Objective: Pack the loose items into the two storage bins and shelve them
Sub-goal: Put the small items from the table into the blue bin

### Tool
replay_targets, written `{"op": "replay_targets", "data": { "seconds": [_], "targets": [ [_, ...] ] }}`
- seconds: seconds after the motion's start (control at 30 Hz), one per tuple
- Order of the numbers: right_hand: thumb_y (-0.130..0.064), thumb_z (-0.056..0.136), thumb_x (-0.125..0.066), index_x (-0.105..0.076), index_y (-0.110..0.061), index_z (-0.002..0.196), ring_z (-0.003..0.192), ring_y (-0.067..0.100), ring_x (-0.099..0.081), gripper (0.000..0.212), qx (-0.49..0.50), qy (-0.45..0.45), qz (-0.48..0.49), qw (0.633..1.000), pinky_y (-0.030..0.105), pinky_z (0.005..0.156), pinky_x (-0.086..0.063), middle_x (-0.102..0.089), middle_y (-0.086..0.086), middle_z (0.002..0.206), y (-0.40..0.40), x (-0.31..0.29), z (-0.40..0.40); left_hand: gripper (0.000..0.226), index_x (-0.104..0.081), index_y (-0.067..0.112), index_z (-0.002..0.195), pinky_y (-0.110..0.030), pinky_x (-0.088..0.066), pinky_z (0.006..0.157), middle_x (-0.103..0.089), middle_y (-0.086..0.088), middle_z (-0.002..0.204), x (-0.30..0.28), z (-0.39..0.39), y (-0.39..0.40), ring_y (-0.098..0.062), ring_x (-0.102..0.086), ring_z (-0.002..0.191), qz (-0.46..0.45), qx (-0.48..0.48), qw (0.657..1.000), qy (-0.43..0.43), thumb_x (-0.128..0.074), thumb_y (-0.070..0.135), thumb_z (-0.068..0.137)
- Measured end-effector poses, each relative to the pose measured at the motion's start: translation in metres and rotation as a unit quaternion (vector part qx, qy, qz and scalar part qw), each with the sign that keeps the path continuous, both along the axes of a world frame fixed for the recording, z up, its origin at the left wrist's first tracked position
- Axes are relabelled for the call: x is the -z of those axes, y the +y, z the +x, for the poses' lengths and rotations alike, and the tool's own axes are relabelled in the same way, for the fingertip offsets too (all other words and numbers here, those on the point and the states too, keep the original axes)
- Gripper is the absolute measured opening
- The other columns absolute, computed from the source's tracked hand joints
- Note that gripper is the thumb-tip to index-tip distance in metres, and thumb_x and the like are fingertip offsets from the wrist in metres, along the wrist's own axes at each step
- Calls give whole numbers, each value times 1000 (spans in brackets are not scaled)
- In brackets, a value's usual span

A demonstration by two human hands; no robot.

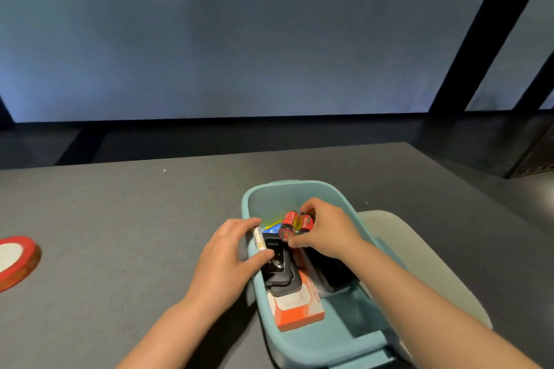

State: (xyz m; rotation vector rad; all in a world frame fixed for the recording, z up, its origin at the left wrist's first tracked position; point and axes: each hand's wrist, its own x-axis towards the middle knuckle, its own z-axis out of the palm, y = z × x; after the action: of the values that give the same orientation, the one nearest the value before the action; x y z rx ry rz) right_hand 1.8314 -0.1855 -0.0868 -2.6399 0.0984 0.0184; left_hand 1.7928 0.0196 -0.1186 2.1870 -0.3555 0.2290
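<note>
Nearest, at far left on the grey worktop (126,234), lies a red-rimmed disc (16,260). Rightward, the left hand (227,255) pinches a black packaged item (274,252) over the teal bin (302,338). The right hand (325,229) has its fingers curled round red batteries (295,223) above the bin. Beside it sits what may be a paler second bin (419,260).

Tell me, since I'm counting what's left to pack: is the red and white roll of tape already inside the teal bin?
No, the roll of tape lies on the grey table, far left of the teal bin.
</note>
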Motion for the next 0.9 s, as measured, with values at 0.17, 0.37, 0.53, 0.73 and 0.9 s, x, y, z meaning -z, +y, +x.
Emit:
{"op": "replay_targets", "data": {
  "seconds": [0.17,0.37,0.53,0.73,0.9],
  "targets": [
    [-52,61,-81,-45,-23,117,98,21,-59,73,-21,40,-1,999,35,78,-49,-60,-2,110,33,19,46,52,-51,48,117,-16,-38,93,-50,27,110,2,5,3,7,-47,109,11,12,1000,-8,-59,59,66],
    [-57,73,-67,-49,-19,106,97,23,-61,54,-17,18,-37,999,34,74,-46,-66,-2,104,49,38,59,48,-50,50,116,-8,-31,91,-49,30,111,2,8,1,10,-41,112,15,8,1000,-14,-65,51,71],
    [-53,92,-46,-63,-25,99,104,21,-58,33,-1,-49,-21,999,38,92,-42,-66,-4,104,31,20,42,52,-50,52,116,-9,-31,92,-50,31,108,2,11,-1,11,-40,110,19,-11,999,-26,-75,48,71],
    [-28,81,-75,-69,-17,76,63,6,-61,13,-35,60,362,930,20,63,-46,-69,-2,69,28,-5,-15,56,-60,41,116,-25,-40,92,-56,26,100,3,19,-18,0,-37,107,39,-37,997,-54,-73,57,64],
    [-9,73,-80,-68,-7,84,61,14,-64,16,9,59,373,926,24,61,-49,-69,9,70,26,8,-16,58,-63,42,110,-26,-39,93,-58,25,99,3,23,-24,-1,-44,105,34,-21,998,-54,-73,59,56]
  ]
}}
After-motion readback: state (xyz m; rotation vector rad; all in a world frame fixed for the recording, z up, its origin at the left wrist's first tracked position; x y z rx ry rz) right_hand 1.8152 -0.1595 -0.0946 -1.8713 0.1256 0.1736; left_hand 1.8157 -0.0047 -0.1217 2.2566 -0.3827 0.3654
